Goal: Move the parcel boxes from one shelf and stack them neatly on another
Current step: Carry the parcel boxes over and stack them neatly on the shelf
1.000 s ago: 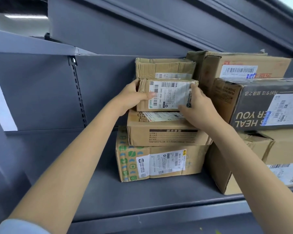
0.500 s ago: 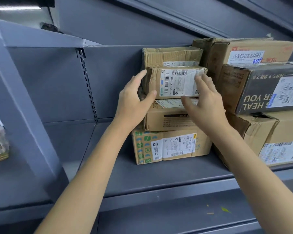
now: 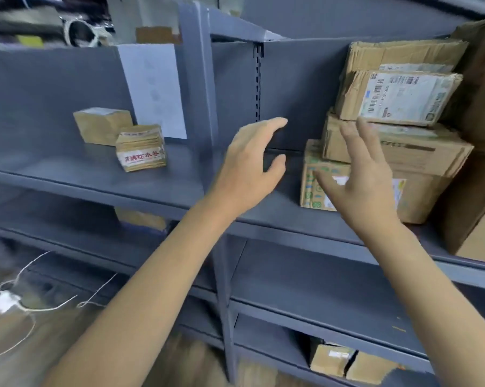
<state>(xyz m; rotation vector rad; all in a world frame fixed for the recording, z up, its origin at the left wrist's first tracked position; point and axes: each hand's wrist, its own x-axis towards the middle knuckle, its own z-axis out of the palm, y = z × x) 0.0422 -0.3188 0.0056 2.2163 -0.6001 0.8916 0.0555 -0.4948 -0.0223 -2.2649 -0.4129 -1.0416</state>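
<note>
A stack of several brown parcel boxes stands on the grey right shelf. The small labelled box lies third from the bottom, on a wider box that rests on a green-printed box. My left hand hovers open to the left of the stack, touching nothing. My right hand is open in front of the lower boxes, fingers spread, holding nothing. On the left shelf sit two small parcels: a plain one and one with red print.
Larger boxes crowd the right edge of the right shelf. A grey upright post divides the two shelf bays. Two small boxes sit on the bottom shelf. A white paper sheet hangs behind the left shelf; cords lie on the floor at lower left.
Both hands have let go of the small labelled box and drawn back from the stack. The view has swung left and down, bringing the left shelf into sight.
</note>
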